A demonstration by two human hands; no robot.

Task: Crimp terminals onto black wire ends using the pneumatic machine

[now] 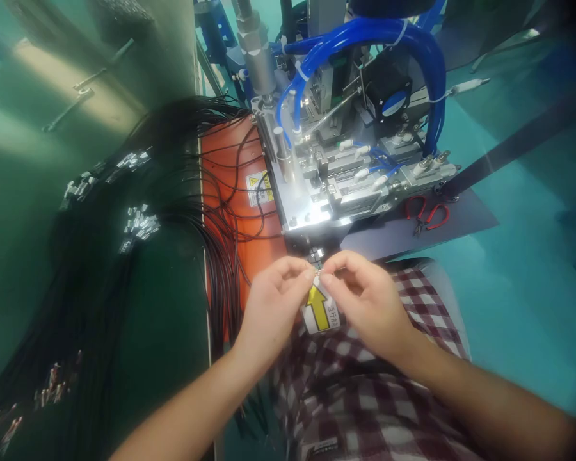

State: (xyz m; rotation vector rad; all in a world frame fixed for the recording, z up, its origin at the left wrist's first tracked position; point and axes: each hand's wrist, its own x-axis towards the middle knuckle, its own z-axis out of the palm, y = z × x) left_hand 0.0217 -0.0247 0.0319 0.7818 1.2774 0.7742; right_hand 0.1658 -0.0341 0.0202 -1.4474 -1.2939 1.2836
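Observation:
My left hand [273, 298] and my right hand [369, 301] meet at the front of the machine, thumbs and forefingers pinched close together. Between the fingertips is something tiny and pale, too small to name. Just beneath them lies a white label [335, 318] with a yellow arrow [319, 307]. A small metal part [316, 254] of the machine shows right behind the fingertips. Left of my left hand, black cables [221, 269] run over the orange surface [269, 250].
The metal machine [312, 211] stands ahead, with thick blue hoses [365, 31] arching above it. Red-handled pliers [427, 216] lie at its right. On the green table [173, 346] at left are cable bundles with shiny metal ends [140, 225]. A warning sticker [259, 188] marks the orange surface.

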